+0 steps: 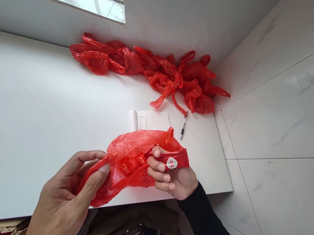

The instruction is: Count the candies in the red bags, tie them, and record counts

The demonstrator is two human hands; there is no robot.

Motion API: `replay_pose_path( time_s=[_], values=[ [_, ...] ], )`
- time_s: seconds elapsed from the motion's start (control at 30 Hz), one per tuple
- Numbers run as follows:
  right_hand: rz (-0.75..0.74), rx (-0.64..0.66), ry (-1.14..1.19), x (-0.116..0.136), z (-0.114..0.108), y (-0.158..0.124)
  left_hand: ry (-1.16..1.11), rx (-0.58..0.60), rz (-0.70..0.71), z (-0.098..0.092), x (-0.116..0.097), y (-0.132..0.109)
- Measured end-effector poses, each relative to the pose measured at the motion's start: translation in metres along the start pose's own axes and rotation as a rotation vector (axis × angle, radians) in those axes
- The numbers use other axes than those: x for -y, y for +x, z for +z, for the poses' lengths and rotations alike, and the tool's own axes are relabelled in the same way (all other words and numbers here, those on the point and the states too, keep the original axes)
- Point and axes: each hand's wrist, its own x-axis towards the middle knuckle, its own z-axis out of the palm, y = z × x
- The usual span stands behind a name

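A thin red plastic bag [128, 160] hangs open above the front edge of the white table [30, 116]. My left hand [68, 194] pinches the bag's left rim between thumb and fingers. My right hand [172, 175] grips a red wrapped snack packet [173, 161] with a round white label, its left end at the bag's mouth. Small red wrapped packets [132, 164] show through the bag's film.
A heap of red plastic bags [151, 70] lies along the table's far edge by the wall. A sheet of paper with printed lines [150, 120] and a pen [183, 128] lie just behind the bag. A tiled wall [285, 111] borders the table on the right.
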Motion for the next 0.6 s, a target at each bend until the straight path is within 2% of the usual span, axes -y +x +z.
replay_pose_path(
  time_s=[0.23,0.33,0.4,0.5,0.53,0.6],
  values=[
    [-0.021,0.028,-0.014,-0.001,-0.003,-0.001,0.002,-0.027,-0.034,-0.002,0.006,0.002],
    [-0.068,0.011,-0.112,-0.004,-0.003,0.002,0.006,-0.024,-0.027,-0.001,0.005,0.002],
    [-0.154,-0.139,-0.389,-0.008,-0.002,0.007,0.005,-0.016,-0.014,-0.002,0.004,0.002],
    [-0.349,-0.48,-0.897,-0.015,0.002,0.012,-0.004,0.008,0.0,-0.001,0.001,0.001],
    [-0.414,-0.555,-1.056,-0.018,0.005,0.011,-0.013,0.025,0.002,-0.001,-0.001,0.001],
    [-0.526,-0.601,-1.31,-0.021,0.009,0.005,-0.06,0.04,-0.008,0.002,-0.008,-0.003]
  ],
)
